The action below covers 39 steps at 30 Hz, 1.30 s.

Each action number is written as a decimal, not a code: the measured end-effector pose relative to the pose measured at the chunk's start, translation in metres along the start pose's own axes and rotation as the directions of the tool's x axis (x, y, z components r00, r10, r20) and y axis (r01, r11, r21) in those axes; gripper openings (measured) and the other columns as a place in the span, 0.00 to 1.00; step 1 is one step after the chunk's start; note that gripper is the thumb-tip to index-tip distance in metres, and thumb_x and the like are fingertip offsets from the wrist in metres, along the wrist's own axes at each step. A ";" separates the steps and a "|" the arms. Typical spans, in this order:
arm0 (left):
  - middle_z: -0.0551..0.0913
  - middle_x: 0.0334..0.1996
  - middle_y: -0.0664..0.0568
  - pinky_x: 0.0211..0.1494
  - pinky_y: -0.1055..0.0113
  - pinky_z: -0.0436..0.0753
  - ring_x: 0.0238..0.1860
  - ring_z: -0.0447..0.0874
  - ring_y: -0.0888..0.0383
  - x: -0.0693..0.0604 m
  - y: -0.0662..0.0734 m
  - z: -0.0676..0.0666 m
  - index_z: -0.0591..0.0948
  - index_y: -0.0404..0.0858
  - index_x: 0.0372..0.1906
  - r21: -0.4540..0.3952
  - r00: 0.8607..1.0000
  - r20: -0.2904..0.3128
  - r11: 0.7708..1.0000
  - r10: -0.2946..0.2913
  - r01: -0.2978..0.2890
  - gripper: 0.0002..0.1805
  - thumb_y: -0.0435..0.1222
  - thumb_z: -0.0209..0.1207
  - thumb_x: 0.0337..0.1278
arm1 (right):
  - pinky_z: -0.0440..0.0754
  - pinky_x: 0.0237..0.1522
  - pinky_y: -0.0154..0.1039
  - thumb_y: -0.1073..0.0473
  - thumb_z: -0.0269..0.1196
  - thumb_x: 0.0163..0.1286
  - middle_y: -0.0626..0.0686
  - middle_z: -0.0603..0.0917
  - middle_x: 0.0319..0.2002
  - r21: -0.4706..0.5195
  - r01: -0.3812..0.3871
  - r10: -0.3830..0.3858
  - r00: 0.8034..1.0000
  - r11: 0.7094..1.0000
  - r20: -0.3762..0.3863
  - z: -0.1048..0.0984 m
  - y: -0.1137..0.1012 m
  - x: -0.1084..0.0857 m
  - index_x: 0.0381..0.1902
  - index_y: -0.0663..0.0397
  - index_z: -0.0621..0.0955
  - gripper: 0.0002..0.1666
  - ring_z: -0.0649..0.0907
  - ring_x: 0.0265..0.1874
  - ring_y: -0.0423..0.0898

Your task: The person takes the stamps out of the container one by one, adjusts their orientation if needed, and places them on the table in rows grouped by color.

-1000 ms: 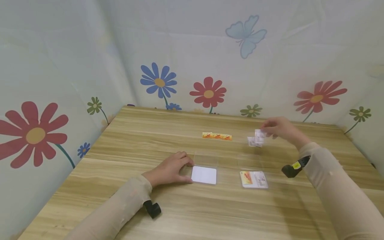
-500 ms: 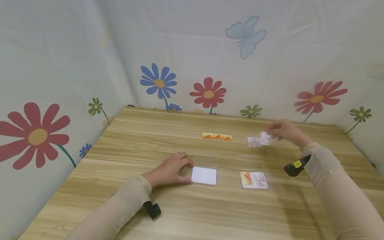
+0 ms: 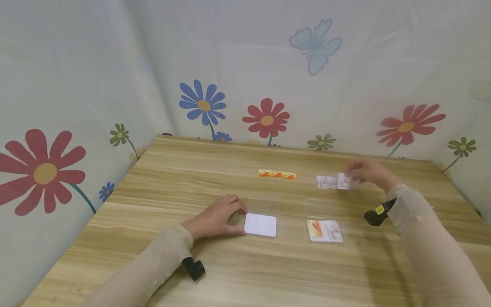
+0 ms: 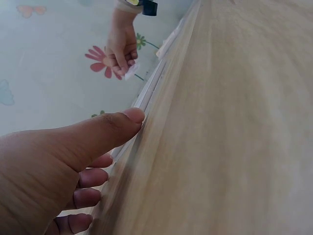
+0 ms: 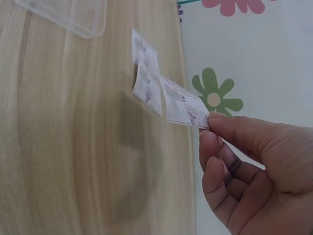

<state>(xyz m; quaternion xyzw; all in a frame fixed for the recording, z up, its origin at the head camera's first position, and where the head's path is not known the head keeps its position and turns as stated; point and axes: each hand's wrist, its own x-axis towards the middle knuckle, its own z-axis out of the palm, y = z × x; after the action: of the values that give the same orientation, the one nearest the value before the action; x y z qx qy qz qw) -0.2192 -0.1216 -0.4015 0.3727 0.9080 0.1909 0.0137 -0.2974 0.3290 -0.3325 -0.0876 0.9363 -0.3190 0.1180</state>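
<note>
white stamp (image 5: 186,105) held clear of its neighbours

the right hand (image 5: 274,181) pinches it narrowly by the edge, thumb against forefinger, likely to spare the printed face. it is just right of two other stamps (image 3: 321,182); i cannot tell if they touch. the left hand (image 3: 216,216), loosely spread, touches the left side of an open clear case (image 3: 264,204), probably steadying it. a second ago the stamp overlapped the others; now all three show side by side.
</note>
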 end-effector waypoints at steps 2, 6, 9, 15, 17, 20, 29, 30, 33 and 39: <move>0.77 0.45 0.57 0.50 0.65 0.75 0.45 0.72 0.61 0.000 0.000 -0.001 0.79 0.45 0.50 0.002 1.000 -0.001 1.000 -0.002 0.002 0.28 0.54 0.69 0.46 | 0.82 0.41 0.40 0.58 0.57 0.70 0.62 0.83 0.43 0.000 -0.019 0.019 1.000 1.000 0.006 0.001 0.003 0.000 0.50 0.71 0.75 0.19 0.81 0.38 0.47; 0.77 0.45 0.57 0.49 0.65 0.75 0.44 0.72 0.61 0.000 0.000 -0.002 0.79 0.45 0.50 0.002 1.000 -0.001 1.000 0.002 -0.002 0.27 0.54 0.69 0.46 | 0.81 0.41 0.39 0.59 0.57 0.71 0.61 0.82 0.42 0.000 -0.035 0.035 0.999 0.999 0.008 0.002 0.008 0.002 0.50 0.71 0.76 0.19 0.80 0.38 0.46; 0.77 0.45 0.57 0.49 0.65 0.75 0.44 0.72 0.61 -0.001 0.000 -0.002 0.79 0.45 0.50 0.009 1.000 -0.004 1.000 0.003 -0.003 0.27 0.54 0.69 0.46 | 0.81 0.41 0.38 0.59 0.57 0.71 0.62 0.82 0.42 0.002 -0.025 0.025 1.000 1.000 0.004 0.003 0.010 0.003 0.50 0.71 0.76 0.19 0.80 0.37 0.45; 0.76 0.44 0.57 0.50 0.65 0.75 0.44 0.72 0.61 -0.002 0.000 -0.001 0.80 0.45 0.50 0.013 1.000 -0.008 1.000 0.010 -0.010 0.27 0.54 0.68 0.46 | 0.80 0.38 0.37 0.59 0.58 0.69 0.61 0.83 0.41 -0.002 -0.025 0.025 1.000 1.000 0.006 0.008 0.013 0.007 0.49 0.73 0.76 0.19 0.79 0.35 0.43; 0.76 0.44 0.57 0.50 0.65 0.75 0.44 0.72 0.61 -0.002 0.000 -0.001 0.80 0.45 0.50 0.014 1.000 -0.010 1.000 0.012 -0.012 0.27 0.54 0.68 0.46 | 0.79 0.36 0.36 0.59 0.59 0.69 0.60 0.83 0.39 -0.010 -0.024 0.024 1.000 1.000 0.001 0.010 0.014 0.009 0.48 0.73 0.77 0.19 0.78 0.33 0.42; 0.76 0.44 0.57 0.50 0.65 0.75 0.44 0.72 0.61 -0.003 -0.001 -0.001 0.79 0.45 0.50 0.014 1.000 -0.011 1.000 0.011 -0.011 0.27 0.54 0.68 0.46 | 0.77 0.33 0.35 0.60 0.59 0.69 0.58 0.83 0.35 -0.023 -0.004 0.004 1.000 1.000 -0.011 0.012 0.015 0.011 0.46 0.73 0.77 0.17 0.77 0.31 0.42; 0.76 0.44 0.57 0.51 0.64 0.75 0.46 0.72 0.61 -0.003 0.000 -0.001 0.79 0.45 0.50 0.014 1.000 -0.014 1.000 0.012 -0.012 0.27 0.54 0.68 0.47 | 0.77 0.30 0.34 0.62 0.60 0.67 0.55 0.83 0.31 -0.018 0.026 -0.027 0.999 0.999 -0.026 0.018 0.019 0.017 0.42 0.73 0.78 0.15 0.77 0.28 0.40; 0.76 0.44 0.57 0.51 0.64 0.75 0.45 0.72 0.61 -0.003 0.000 -0.001 0.79 0.45 0.50 0.013 1.000 -0.015 1.000 0.013 -0.013 0.27 0.54 0.68 0.47 | 0.76 0.30 0.33 0.63 0.60 0.67 0.55 0.83 0.31 -0.019 0.030 -0.031 0.999 0.999 -0.028 0.018 0.019 0.017 0.42 0.74 0.78 0.15 0.77 0.27 0.40; 0.76 0.44 0.57 0.50 0.65 0.75 0.44 0.71 0.62 -0.003 0.000 -0.001 0.79 0.45 0.50 0.010 1.000 -0.016 1.000 0.015 -0.015 0.27 0.54 0.68 0.46 | 0.76 0.29 0.33 0.63 0.61 0.67 0.56 0.83 0.31 -0.021 0.036 -0.036 0.999 0.999 -0.024 0.018 0.020 0.018 0.42 0.74 0.78 0.15 0.76 0.27 0.40; 0.76 0.44 0.58 0.50 0.65 0.75 0.45 0.72 0.62 -0.002 -0.002 0.002 0.79 0.45 0.50 0.018 1.000 -0.016 1.000 0.016 -0.016 0.27 0.55 0.69 0.46 | 0.77 0.29 0.33 0.62 0.60 0.67 0.60 0.84 0.32 -0.049 0.017 -0.018 1.000 0.999 -0.020 0.019 0.022 0.019 0.43 0.75 0.78 0.16 0.78 0.28 0.41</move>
<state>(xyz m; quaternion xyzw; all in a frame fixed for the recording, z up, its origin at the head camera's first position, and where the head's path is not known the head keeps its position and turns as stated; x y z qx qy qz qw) -0.2190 -0.1237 -0.4042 0.3785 0.9067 0.1861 0.0015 -0.3123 0.3306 -0.3637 -0.0953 0.9442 -0.2978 0.1033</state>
